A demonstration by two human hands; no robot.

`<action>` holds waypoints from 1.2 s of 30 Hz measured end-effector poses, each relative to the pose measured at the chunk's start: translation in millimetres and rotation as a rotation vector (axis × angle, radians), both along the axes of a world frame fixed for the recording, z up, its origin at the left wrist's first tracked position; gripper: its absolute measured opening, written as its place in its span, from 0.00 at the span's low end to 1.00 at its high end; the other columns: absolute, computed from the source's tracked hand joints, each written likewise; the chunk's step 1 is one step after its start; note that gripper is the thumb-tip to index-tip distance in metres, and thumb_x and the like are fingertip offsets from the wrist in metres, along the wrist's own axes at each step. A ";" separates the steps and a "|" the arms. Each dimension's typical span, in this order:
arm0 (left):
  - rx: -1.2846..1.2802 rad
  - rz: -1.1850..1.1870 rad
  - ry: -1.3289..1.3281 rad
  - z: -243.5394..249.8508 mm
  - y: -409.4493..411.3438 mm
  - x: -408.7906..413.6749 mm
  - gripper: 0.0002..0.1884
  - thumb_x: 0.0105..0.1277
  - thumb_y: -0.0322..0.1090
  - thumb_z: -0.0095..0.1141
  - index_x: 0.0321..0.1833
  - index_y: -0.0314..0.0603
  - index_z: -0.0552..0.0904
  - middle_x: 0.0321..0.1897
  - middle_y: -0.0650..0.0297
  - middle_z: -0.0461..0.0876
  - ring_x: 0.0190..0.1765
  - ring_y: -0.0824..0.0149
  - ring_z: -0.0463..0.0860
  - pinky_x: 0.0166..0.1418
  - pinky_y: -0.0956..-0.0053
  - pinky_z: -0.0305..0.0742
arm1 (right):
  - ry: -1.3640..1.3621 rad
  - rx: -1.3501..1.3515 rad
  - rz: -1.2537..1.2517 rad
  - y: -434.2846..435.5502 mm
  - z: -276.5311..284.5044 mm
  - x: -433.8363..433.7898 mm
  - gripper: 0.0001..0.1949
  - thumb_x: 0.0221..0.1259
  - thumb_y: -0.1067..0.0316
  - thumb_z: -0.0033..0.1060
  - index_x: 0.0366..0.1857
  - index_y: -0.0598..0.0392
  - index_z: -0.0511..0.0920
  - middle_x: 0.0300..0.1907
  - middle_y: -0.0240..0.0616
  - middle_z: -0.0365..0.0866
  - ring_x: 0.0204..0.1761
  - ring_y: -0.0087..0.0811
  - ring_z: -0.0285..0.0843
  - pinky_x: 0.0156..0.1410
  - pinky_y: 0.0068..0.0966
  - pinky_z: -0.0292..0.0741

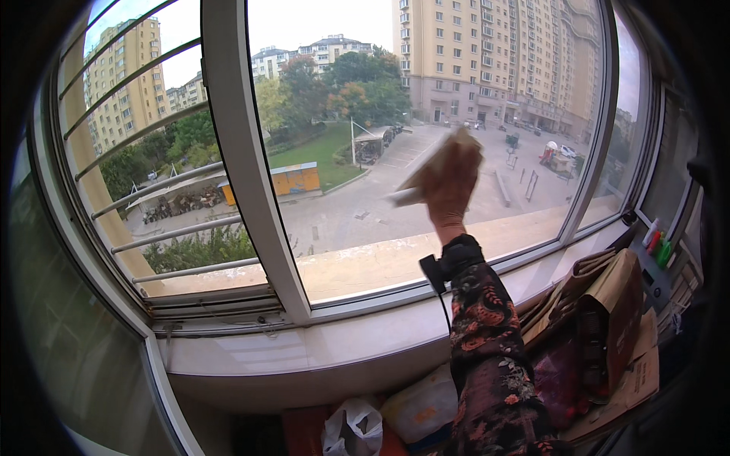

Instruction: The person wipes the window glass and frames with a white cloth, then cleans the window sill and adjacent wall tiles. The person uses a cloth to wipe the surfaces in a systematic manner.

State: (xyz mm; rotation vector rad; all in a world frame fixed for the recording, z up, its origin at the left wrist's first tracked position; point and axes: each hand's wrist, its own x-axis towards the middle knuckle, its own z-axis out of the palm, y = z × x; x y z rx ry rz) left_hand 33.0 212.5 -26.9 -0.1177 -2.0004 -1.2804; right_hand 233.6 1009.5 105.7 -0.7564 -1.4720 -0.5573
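Note:
My right hand (456,182) is raised before the large window pane (342,222), its fingers pressed over a pale folded cloth or paper (419,176). Motion blur hides the exact material and whether it touches the glass. A black strap (463,251) with a small box and a cable circles the wrist, above a dark floral sleeve (490,342). My left hand is out of view.
A white sill (245,350) runs below the window frame (228,142). On the left, metal bars (171,228) cross an opening. Plastic bags (353,427) sit low down. Brown paper bags (616,302), cardboard (624,387) and small bottles (661,251) stand at the right.

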 end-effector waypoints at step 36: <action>0.023 -0.036 -0.021 14.7 30.9 12.8 0.26 0.71 0.46 0.46 0.53 0.21 0.73 0.50 0.40 0.75 0.50 0.51 0.76 0.54 0.60 0.71 | -0.347 -0.222 0.267 -17.9 -177.1 34.2 0.41 0.59 0.72 0.53 0.74 0.41 0.40 0.74 0.50 0.36 0.72 0.51 0.47 0.75 0.41 0.53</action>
